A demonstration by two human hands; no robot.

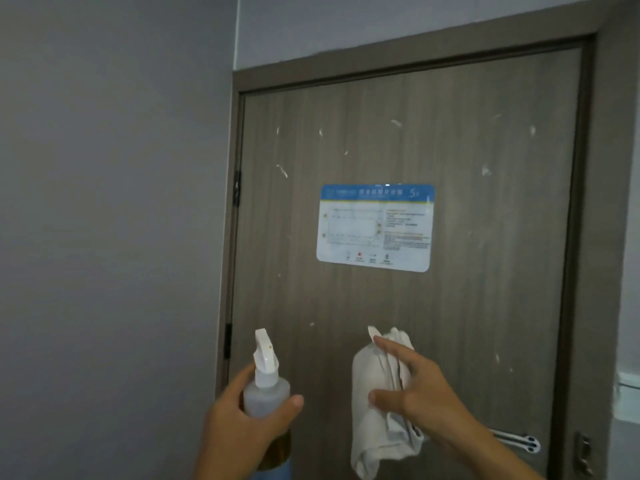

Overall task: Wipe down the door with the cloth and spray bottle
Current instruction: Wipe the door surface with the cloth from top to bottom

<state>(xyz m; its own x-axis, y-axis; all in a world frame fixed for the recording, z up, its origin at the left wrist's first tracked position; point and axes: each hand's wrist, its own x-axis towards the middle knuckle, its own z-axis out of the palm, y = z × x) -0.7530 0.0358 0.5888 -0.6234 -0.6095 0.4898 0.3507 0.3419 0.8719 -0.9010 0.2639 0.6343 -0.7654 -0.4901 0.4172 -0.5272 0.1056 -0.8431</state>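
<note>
spray bottle gripped upright in left hand, white cloth pinched by right hand, both held before brown door, white flecks scattered on it

Door: grey-brown, vertical wood-grain pattern, scattered white flecks. Frame around the door: darker brown. Sign at the door's centre: white ground, blue top band, fine print too blurred to read, small yellow and red marks. Wall left of the door: plain pale grey. Bottle before the door's lower left: translucent, white spray head, amber band low on the body. Cloth before the door's lower middle: plain white. Handle at the door's lower right: silver.
</note>
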